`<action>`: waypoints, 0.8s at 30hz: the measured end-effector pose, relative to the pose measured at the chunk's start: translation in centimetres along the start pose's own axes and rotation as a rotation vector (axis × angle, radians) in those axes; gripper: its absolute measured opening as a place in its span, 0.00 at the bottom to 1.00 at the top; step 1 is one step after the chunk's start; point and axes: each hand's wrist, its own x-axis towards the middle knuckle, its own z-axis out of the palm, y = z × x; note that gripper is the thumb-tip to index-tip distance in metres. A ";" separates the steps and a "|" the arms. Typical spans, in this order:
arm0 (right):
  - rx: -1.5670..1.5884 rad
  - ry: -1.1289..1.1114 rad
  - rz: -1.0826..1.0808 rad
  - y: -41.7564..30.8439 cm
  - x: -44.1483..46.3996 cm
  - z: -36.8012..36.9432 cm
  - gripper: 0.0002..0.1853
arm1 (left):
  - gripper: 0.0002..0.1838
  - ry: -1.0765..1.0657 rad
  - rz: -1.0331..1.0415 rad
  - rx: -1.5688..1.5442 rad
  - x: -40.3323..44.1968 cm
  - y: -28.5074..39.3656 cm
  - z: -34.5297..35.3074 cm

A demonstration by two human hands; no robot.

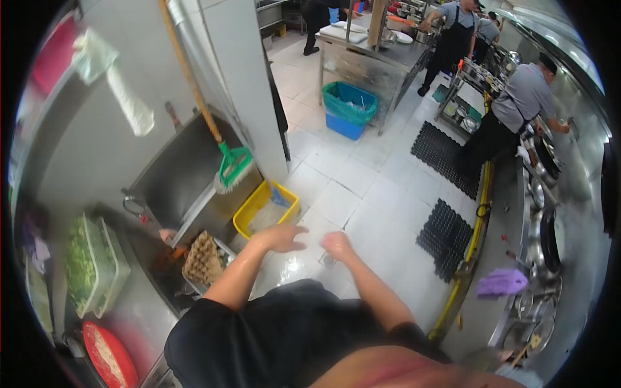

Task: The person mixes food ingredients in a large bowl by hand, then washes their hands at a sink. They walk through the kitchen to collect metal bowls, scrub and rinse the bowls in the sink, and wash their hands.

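Both bare hands are held out over the white tiled floor, a short gap apart. My left hand (283, 238) has its fingers apart and holds nothing; it is just below the yellow tub (290, 215). My right hand (336, 246) is curled, the fingers bent in; whether anything is inside cannot be seen. Left of my left forearm stands a box of brown egg trays (204, 260). A green-headed broom (234, 165) leans above the yellow tub.
A blue bin (345, 125) with a green liner stands by a steel table (336, 50). A person (517, 97) works at the stove line on the right. Black mats (446, 239) lie on the floor. Vegetable crates (116, 271) and a red bowl (123, 352) are on the left counter.
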 end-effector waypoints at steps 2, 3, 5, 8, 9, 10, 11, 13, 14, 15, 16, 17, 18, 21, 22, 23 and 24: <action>0.001 0.184 0.022 7.1 1.7 -6.7 0.11 | 0.32 -0.033 -0.034 -0.154 7.7 -0.5 -5.4; 0.104 0.239 0.286 7.1 2.4 -11.3 0.13 | 0.33 -0.046 -0.050 -0.309 11.5 -2.0 -7.8; -0.021 -0.053 0.280 11.3 4.5 -19.4 0.19 | 0.31 0.045 -0.119 -0.358 18.3 -5.4 -9.1; 0.116 -0.289 0.297 18.3 11.6 -27.0 0.38 | 0.28 0.151 -0.185 -0.135 29.0 -18.3 -4.3; 0.044 -0.445 0.472 20.1 14.1 -29.8 0.45 | 0.27 0.164 -0.198 0.005 32.3 -23.3 -2.0; 0.023 -0.468 0.464 21.6 17.7 -32.1 0.45 | 0.26 0.302 -0.402 -0.214 32.9 -26.3 1.6; 0.023 -0.401 0.539 22.5 21.8 -33.9 0.46 | 0.25 0.495 -0.574 -0.450 33.4 -28.8 4.7; 0.054 -0.248 0.577 22.3 32.1 -39.2 0.50 | 0.19 0.440 -0.971 -0.436 30.7 -25.7 8.7; 0.095 -0.172 0.551 21.0 37.5 -42.3 0.53 | 0.19 0.300 -1.078 -0.495 29.2 -24.8 11.3; 0.009 -0.064 0.482 21.5 43.9 -44.8 0.55 | 0.19 0.218 -1.189 -0.674 26.9 -22.5 12.9; -0.053 0.019 0.359 22.6 50.9 -47.4 0.54 | 0.20 0.197 -1.338 -0.923 25.0 -19.9 13.8; 0.046 0.116 0.228 23.3 58.3 -49.9 0.53 | 0.20 0.230 -1.491 -1.172 23.3 -17.1 13.8; 0.135 0.178 0.179 18.6 63.6 -52.8 0.52 | 0.20 0.288 -1.605 -1.352 22.4 -14.3 12.9; 0.059 0.433 -0.036 14.8 83.4 -60.2 0.52 | 0.24 0.582 -1.357 -1.302 23.0 -12.3 8.0; 0.049 0.565 -0.186 15.2 90.1 -61.9 0.51 | 0.25 0.652 -1.270 -1.254 24.3 -13.3 5.9; -0.170 0.703 -0.193 14.4 95.1 -64.0 0.50 | 0.26 0.871 -1.234 -1.442 27.1 -15.5 2.2; -0.202 0.839 -0.117 13.4 98.8 -64.5 0.49 | 0.27 1.072 -1.193 -1.631 29.6 -17.0 -1.3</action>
